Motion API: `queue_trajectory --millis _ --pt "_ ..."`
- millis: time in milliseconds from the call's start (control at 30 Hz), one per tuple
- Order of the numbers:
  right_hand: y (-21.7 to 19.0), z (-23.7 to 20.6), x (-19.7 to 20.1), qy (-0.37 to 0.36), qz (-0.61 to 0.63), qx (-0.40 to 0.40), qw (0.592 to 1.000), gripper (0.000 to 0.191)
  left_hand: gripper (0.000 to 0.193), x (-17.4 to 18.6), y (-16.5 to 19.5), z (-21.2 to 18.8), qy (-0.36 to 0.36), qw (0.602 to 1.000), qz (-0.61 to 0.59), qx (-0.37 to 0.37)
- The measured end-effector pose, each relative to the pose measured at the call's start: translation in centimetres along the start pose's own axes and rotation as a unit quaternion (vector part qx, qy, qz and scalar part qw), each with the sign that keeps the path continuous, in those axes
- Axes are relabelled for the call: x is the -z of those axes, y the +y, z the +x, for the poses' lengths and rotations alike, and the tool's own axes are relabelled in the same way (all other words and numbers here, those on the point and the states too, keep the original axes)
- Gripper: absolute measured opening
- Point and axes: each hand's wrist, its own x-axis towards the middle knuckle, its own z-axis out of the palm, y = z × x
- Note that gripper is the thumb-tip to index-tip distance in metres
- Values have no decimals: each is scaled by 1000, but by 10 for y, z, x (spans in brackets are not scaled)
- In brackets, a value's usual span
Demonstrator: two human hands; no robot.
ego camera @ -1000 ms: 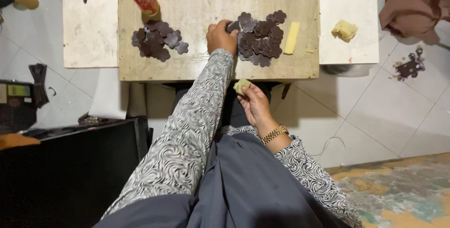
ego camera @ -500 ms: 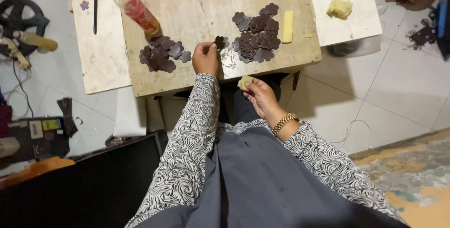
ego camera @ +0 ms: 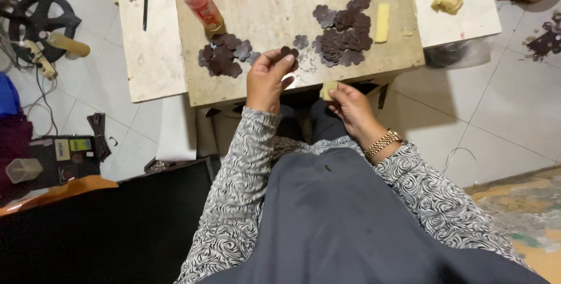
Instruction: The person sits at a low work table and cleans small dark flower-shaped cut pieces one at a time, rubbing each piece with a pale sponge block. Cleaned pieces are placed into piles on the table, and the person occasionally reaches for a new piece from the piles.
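left hand [ego camera: 267, 79] is pinching one dark flower-shaped cutout [ego camera: 287, 53] at the front edge of the wooden worktop [ego camera: 274, 3], between the two piles of them. right hand [ego camera: 350, 106] is closed around a small yellow sponge bit [ego camera: 328, 89] just below the edge (hard to see much of it). i'd say hold the cutout by its rim so the face stays clear for the sponge.

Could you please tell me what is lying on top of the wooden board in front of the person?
On the wooden board: two piles of dark flower-shaped cutouts, a red bottle, a yellow block. Anything beneath the piles is covered.
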Motion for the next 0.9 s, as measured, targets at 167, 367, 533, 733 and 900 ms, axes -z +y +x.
queue_trajectory --millis 167,367,533,733,900 --pt "-51 -33 -39 -46 -84 261 961 36 15 12 27 -49 -84 991 -107 -19" --pt "-112 -106 -108 -92 -423 583 688 32 29 20 40 -83 -130 986 -91 -40" --pt "-103 -111 -143 -148 -520 642 544 36 36 27 41 -96 -162 973 -122 -106" --pt "-107 -97 -127 -63 -545 595 587 29 43 39 47 -100 -114 987 -100 -49" --pt "-95 -112 -138 -154 -502 646 555 27 43 36 49 -101 -164 972 -147 -80"
